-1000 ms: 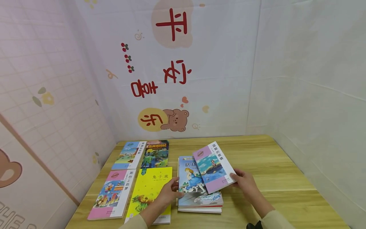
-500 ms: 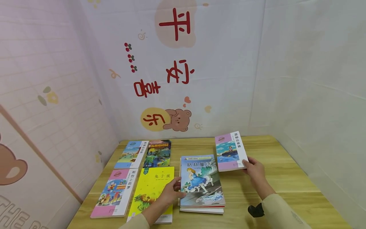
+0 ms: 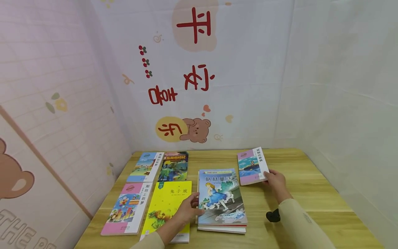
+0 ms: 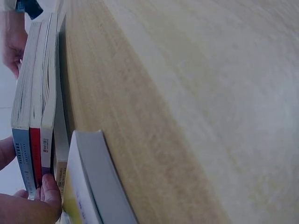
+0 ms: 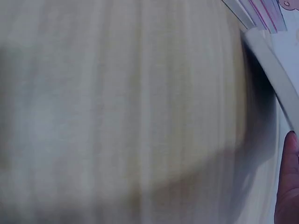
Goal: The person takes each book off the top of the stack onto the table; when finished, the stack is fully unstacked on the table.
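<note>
My right hand [image 3: 276,183] pinches the near right corner of a pink-and-white book [image 3: 250,166] with a sea picture, at the far right of the table. In the right wrist view that book [image 5: 273,70] slants over the table with a shadow under it. My left hand [image 3: 187,209] grips the left side of a book stack [image 3: 219,197], topped by a blue book with a girl in a blue dress. Seen from the left wrist, its fingers [image 4: 50,191] press the spines of the stacked books [image 4: 35,88].
Left of the stack lie a yellow book [image 3: 168,200], a pink-and-white book [image 3: 124,207], a blue-and-white book [image 3: 144,167] and a dark green book [image 3: 174,166]. A small black object [image 3: 273,215] shows by the right sleeve. White printed cloth [image 3: 248,86] rises behind the wooden table [image 3: 311,200].
My right hand has carried the pink-and-white book off the stack to the far right, uncovering the blue book, and then lowered it slightly. My left hand stays at the stack.
</note>
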Action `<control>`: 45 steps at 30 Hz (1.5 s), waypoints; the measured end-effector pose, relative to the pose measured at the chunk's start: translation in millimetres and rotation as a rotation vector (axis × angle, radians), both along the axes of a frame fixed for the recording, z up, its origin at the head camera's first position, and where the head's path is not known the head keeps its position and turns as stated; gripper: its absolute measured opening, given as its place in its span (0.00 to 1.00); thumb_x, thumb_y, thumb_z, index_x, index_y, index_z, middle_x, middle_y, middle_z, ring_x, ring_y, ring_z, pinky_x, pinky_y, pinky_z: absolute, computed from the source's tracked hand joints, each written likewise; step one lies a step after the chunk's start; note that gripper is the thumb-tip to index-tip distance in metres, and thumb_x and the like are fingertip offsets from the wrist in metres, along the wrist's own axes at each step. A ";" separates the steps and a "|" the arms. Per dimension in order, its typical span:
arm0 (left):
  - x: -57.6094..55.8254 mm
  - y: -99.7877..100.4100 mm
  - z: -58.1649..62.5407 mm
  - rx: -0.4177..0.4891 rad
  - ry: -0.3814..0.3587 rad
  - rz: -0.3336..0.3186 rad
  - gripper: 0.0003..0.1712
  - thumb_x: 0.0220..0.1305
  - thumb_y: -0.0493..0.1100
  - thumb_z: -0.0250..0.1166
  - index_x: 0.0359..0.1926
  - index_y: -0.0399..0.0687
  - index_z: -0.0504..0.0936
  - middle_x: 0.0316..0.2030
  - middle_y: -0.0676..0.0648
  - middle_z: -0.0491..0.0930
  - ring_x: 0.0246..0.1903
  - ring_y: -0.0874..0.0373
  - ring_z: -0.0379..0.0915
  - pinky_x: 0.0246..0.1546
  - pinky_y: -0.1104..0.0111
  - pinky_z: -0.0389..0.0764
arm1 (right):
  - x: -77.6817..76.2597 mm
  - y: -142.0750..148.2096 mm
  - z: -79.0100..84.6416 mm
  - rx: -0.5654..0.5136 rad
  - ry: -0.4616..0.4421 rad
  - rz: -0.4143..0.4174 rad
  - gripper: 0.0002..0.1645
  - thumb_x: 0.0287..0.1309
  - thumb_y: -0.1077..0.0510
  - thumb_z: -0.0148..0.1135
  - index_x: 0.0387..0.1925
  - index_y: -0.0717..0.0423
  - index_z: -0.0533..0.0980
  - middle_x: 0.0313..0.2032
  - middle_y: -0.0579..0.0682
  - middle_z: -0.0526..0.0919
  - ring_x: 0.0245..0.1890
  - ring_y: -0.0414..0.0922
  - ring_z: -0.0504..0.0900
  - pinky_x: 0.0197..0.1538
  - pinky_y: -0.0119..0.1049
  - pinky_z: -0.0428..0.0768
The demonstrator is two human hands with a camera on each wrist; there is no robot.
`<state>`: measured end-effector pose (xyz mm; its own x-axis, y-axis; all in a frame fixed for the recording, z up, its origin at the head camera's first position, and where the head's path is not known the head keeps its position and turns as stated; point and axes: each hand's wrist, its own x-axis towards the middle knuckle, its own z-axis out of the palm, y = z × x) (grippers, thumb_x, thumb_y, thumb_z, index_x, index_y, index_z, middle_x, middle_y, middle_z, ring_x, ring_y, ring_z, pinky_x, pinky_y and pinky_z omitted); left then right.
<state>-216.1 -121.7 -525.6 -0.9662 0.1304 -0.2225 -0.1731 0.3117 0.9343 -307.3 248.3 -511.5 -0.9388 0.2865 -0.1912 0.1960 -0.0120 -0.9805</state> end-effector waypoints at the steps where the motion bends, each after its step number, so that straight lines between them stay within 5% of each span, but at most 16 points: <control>1: -0.3 0.2 -0.4 -0.001 -0.002 0.002 0.44 0.53 0.30 0.74 0.71 0.41 0.67 0.53 0.45 0.76 0.50 0.50 0.72 0.56 0.54 0.76 | -3.3 -1.0 0.4 -0.006 0.004 0.004 0.30 0.72 0.63 0.51 0.67 0.80 0.58 0.47 0.69 0.76 0.29 0.38 0.81 0.42 0.38 0.84; 4: -0.4 1.0 -0.2 0.001 -0.005 0.003 0.44 0.53 0.30 0.74 0.70 0.42 0.67 0.53 0.45 0.76 0.50 0.50 0.72 0.57 0.54 0.75 | -12.1 -3.2 1.6 0.007 0.000 0.030 0.31 0.73 0.61 0.50 0.67 0.80 0.57 0.52 0.74 0.74 0.36 0.47 0.83 0.49 0.43 0.83; 6: 0.4 1.9 0.6 0.010 -0.005 -0.006 0.44 0.53 0.30 0.74 0.70 0.41 0.67 0.53 0.45 0.76 0.50 0.51 0.72 0.57 0.54 0.76 | -14.7 -3.5 1.6 0.071 -0.034 0.069 0.35 0.74 0.57 0.50 0.70 0.78 0.53 0.61 0.75 0.67 0.52 0.56 0.80 0.60 0.50 0.76; 9: 1.3 3.2 1.4 0.012 -0.005 -0.011 0.44 0.52 0.30 0.75 0.70 0.42 0.67 0.53 0.45 0.76 0.50 0.51 0.72 0.57 0.55 0.76 | -14.7 -3.9 1.2 0.230 -0.087 0.160 0.43 0.75 0.49 0.46 0.73 0.75 0.43 0.71 0.75 0.49 0.71 0.66 0.55 0.70 0.58 0.57; 12: 1.1 2.9 2.0 0.007 -0.005 -0.004 0.44 0.52 0.30 0.75 0.70 0.42 0.67 0.53 0.45 0.76 0.50 0.51 0.72 0.57 0.54 0.75 | -14.0 -6.5 0.4 0.362 -0.093 0.230 0.47 0.74 0.46 0.46 0.74 0.73 0.39 0.73 0.75 0.41 0.72 0.69 0.43 0.71 0.61 0.50; 21: 0.1 1.8 3.2 -0.001 0.010 -0.008 0.44 0.53 0.30 0.74 0.71 0.41 0.66 0.53 0.44 0.75 0.50 0.50 0.72 0.56 0.54 0.76 | -3.8 -19.0 5.9 0.483 -0.019 0.219 0.41 0.73 0.50 0.48 0.74 0.70 0.48 0.71 0.75 0.50 0.69 0.71 0.54 0.68 0.63 0.58; 30: -0.4 0.0 5.6 -0.078 0.059 -0.061 0.45 0.53 0.32 0.75 0.71 0.37 0.65 0.53 0.44 0.76 0.49 0.50 0.71 0.55 0.55 0.76 | 15.9 -42.3 10.2 0.313 0.068 0.298 0.38 0.73 0.55 0.52 0.73 0.72 0.51 0.71 0.73 0.52 0.71 0.68 0.50 0.69 0.60 0.59; 37: -1.3 -7.3 8.9 -0.116 0.063 -0.101 0.45 0.53 0.36 0.76 0.70 0.36 0.66 0.55 0.43 0.75 0.51 0.47 0.70 0.57 0.51 0.74 | 39.7 -61.1 5.4 0.258 0.071 0.343 0.33 0.70 0.59 0.54 0.70 0.73 0.59 0.66 0.72 0.65 0.65 0.65 0.67 0.64 0.56 0.69; 45: -4.5 -15.7 5.4 -0.101 0.054 -0.134 0.40 0.56 0.39 0.75 0.69 0.40 0.70 0.58 0.41 0.74 0.56 0.45 0.69 0.60 0.48 0.70 | 61.2 -71.1 -3.8 0.179 0.031 0.364 0.32 0.69 0.61 0.57 0.67 0.75 0.62 0.63 0.73 0.68 0.60 0.63 0.73 0.56 0.51 0.78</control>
